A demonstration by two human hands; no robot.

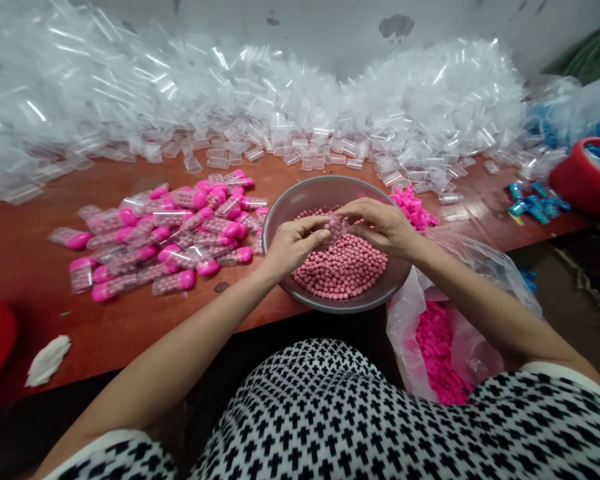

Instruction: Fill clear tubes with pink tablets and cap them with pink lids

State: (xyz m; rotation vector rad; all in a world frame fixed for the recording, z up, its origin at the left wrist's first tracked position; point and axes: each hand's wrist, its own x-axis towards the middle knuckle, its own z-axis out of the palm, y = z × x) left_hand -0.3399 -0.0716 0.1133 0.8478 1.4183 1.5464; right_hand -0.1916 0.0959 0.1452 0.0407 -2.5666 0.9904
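Observation:
Over a grey bowl (300,195) of pink beads (347,270), a small clear plastic container (336,225) is held between my two hands. Pink beads show through its wall. My left hand (295,245) pinches its left side between thumb and fingers. Closed round the right end is my right hand (383,227), its fingertips touching the container; whether a cap is in them is hidden. To the left lies a heap of filled clear containers with bright pink caps (180,233). Loose pink caps (414,208) are piled just right of the bowl.
A large mound of clear containers (280,100) runs along the back of the red-brown table (260,310). At right are blue pieces (537,203) and a red tub (580,177). A plastic bag of pink caps (440,353) hangs below. A white scrap (49,360) lies front left.

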